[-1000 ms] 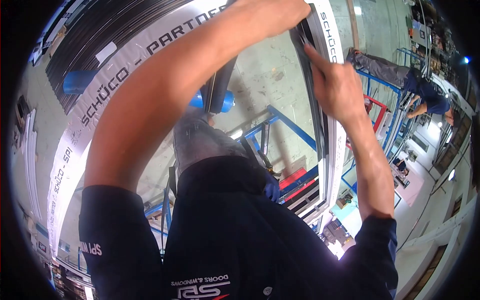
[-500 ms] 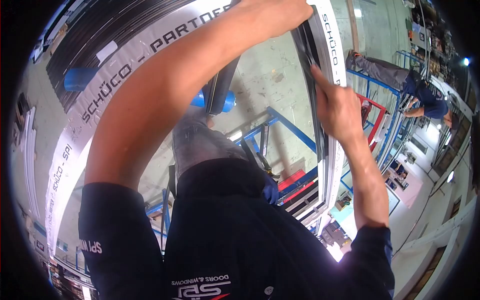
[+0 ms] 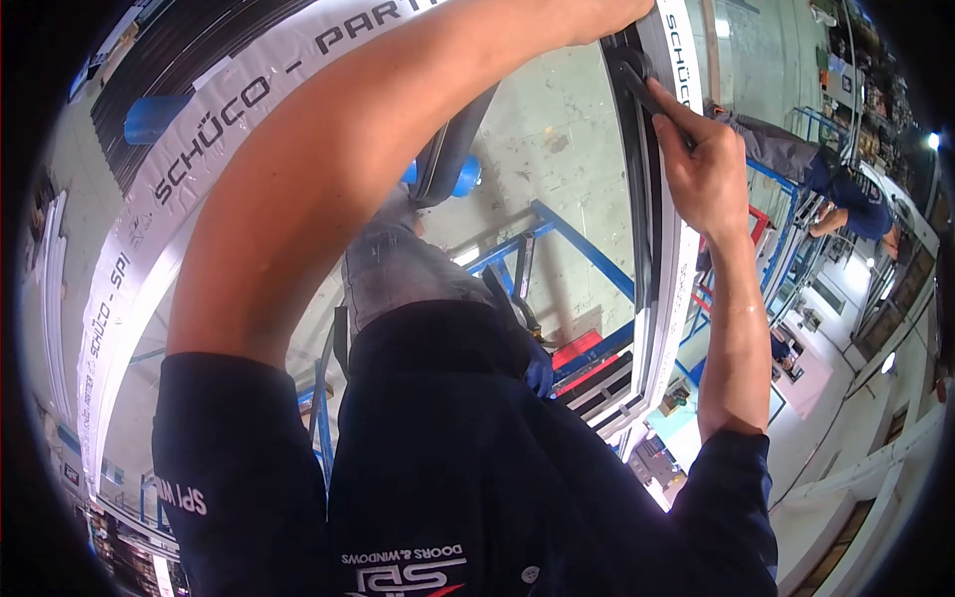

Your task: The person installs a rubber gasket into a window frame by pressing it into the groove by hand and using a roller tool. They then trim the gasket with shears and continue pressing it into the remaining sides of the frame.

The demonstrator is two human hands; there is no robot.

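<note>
Standing along my right side is a window or door frame with dark inner profiles (image 3: 647,229) and white printed protective film (image 3: 679,50) on its outer face. My right hand (image 3: 704,164) is at the dark profile, fingers closed on a slim black tool (image 3: 635,82) whose exact kind is unclear. Its index finger lies along the tool, which points up and left against the profile. My left arm crosses over the filmed left side of the frame (image 3: 214,129). At the top edge, my left hand (image 3: 607,18) rests by the upper corner of the frame, its fingertips cut off.
Blue metal trestles (image 3: 582,249) with red parts stand below the frame. A blue roller (image 3: 463,177) and another blue cylinder (image 3: 154,119) are to the left. Dark profiles (image 3: 189,60) are stacked at upper left. Another person (image 3: 851,194) works at a blue stand on the right.
My right hand has moved up along the profile with the black tool, toward my left hand. My left hand has shifted slightly right, and the view has moved a little.
</note>
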